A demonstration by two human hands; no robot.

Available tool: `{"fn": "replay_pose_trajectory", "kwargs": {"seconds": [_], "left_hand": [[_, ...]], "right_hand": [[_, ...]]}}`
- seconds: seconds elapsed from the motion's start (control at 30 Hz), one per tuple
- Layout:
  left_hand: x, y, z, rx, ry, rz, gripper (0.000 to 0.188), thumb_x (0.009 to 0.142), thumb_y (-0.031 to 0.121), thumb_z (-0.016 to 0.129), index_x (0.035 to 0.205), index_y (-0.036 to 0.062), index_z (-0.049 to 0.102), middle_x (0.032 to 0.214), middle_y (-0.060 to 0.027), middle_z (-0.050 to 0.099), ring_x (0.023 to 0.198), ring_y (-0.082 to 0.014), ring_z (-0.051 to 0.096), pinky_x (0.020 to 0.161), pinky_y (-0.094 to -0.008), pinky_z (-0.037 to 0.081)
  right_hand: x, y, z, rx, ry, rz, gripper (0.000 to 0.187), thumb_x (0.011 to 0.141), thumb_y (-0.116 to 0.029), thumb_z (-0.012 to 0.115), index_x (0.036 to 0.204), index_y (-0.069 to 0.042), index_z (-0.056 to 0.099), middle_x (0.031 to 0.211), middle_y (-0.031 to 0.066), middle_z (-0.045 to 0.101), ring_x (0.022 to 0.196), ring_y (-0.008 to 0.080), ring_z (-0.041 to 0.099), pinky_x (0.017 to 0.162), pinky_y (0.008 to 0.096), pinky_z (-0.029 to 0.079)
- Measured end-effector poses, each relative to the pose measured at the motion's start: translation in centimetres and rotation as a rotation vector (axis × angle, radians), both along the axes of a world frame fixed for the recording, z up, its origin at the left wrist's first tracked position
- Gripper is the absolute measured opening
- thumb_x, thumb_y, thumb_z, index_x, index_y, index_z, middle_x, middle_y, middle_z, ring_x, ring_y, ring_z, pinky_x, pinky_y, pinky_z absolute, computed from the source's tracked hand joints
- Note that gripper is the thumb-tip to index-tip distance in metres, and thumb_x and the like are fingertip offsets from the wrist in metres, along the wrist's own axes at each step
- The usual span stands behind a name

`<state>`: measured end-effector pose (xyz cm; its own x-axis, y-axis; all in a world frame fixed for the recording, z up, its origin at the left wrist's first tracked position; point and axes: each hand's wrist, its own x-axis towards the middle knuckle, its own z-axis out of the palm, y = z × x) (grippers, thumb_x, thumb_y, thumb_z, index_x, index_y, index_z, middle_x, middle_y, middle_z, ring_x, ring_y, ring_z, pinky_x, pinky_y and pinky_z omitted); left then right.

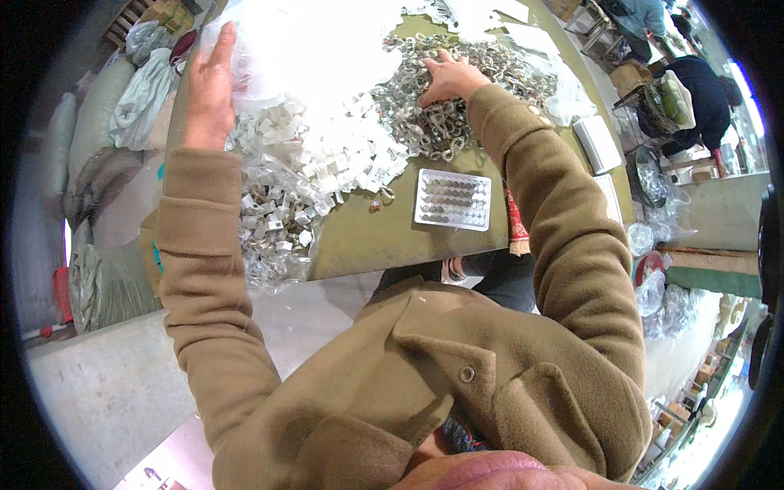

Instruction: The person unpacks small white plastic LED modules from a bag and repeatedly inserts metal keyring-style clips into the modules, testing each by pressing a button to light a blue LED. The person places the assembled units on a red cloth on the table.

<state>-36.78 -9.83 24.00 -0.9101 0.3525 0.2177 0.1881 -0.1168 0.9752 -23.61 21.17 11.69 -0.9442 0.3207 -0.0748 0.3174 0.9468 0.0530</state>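
Note:
My right hand [453,80] rests on a heap of metallic, ring-like pieces [425,131], its fingers spread over them. My left hand [211,94] is stretched upward along the edge of a translucent white plastic bag [302,49] and touches it. Only part of the left fingers shows, and bright glare washes out the bag. Between the hands, small white tag-like pieces [351,151] lie in a pile. Nearer to me, more of the small pieces sit in a clear plastic bag [282,261]. A white tray [419,214] holds rows of small grey round pieces.
Everything stands on an olive-green table [367,241]. A white box [598,144] lies at its right edge, and a red patterned cloth [518,224] hangs by the near edge. Stuffed sacks [98,180] line the left. Another person [690,102] in dark clothes works at the far right.

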Motion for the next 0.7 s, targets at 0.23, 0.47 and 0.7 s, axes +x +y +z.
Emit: {"fn": "replay_pose_trajectory", "kwargs": {"seconds": [0.23, 0.47, 0.7], "left_hand": [[0.6, 1.8, -0.4, 0.022, -0.041, -0.030, 0.045, 0.097, 0.042, 0.054, 0.118, 0.0033, 0.061, 0.097, -0.0030, 0.067, 0.076, -0.0096, 0.062, 0.059, -0.0242, 0.049], [-2.4, 6.2, 1.2, 0.115, -0.078, -0.052, 0.052, 0.095, 0.055, 0.049, 0.115, 0.0072, 0.058, 0.096, 0.0001, 0.063, 0.076, -0.0108, 0.059, 0.060, -0.0264, 0.047], [-3.2, 11.9, 2.2, 0.329, -0.125, -0.126, 0.048, 0.095, 0.054, 0.050, 0.102, 0.0075, 0.060, 0.084, -0.0008, 0.061, 0.066, -0.0106, 0.057, 0.051, -0.0263, 0.042]], "right_hand": [[1.2, 0.6, -0.3, -0.024, 0.298, 0.084, 0.040, 0.078, -0.021, 0.065, 0.117, -0.021, 0.061, 0.113, 0.0127, 0.059, 0.104, 0.0389, 0.058, 0.083, 0.0462, 0.052], [3.4, 2.9, 1.2, -0.217, 0.505, 0.058, 0.044, 0.079, -0.022, 0.065, 0.122, -0.017, 0.061, 0.118, 0.0102, 0.060, 0.106, 0.0317, 0.059, 0.088, 0.0415, 0.049], [4.9, 7.4, 4.6, -0.608, 0.614, -0.001, 0.047, 0.076, -0.011, 0.067, 0.122, -0.005, 0.060, 0.108, 0.0133, 0.065, 0.095, 0.0240, 0.064, 0.084, 0.0349, 0.050]]}}
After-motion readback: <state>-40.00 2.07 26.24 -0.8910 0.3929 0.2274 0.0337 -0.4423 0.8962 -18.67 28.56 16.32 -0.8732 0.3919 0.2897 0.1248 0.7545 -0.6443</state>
